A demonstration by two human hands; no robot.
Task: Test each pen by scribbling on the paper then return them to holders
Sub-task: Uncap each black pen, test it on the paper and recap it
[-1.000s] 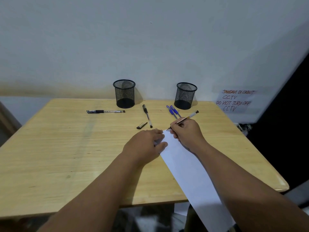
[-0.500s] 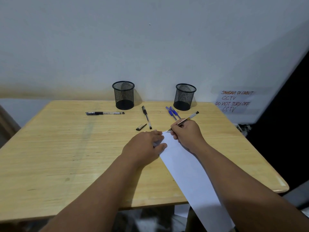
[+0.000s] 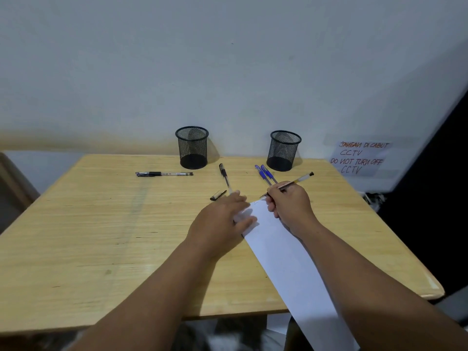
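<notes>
My right hand [image 3: 291, 206] grips a clear-barrelled pen [image 3: 298, 179] with its tip down on the far end of a long white paper strip [image 3: 286, 262]. A faint scribble shows at the tip. My left hand [image 3: 222, 221] lies with straightened fingers on the strip's left edge, pressing it to the wooden table [image 3: 88, 236]. Two black mesh holders [image 3: 192, 146] [image 3: 284, 150] stand at the back, both looking empty. A black pen [image 3: 164, 174] lies to the left, another black pen [image 3: 225, 176] in the middle, two blue pens [image 3: 264, 174] beside my right hand. A loose black cap [image 3: 217, 195] lies near my left fingers.
The paper strip hangs over the table's near edge. A handwritten CCTV notice [image 3: 358, 158] is taped to the wall at the right. The table's right side drops off into a dark area [image 3: 430, 198].
My left fingers have straightened and slid a little farther along the paper. The pen in my right hand has shifted slightly at the strip's end, where a faint mark now shows.
</notes>
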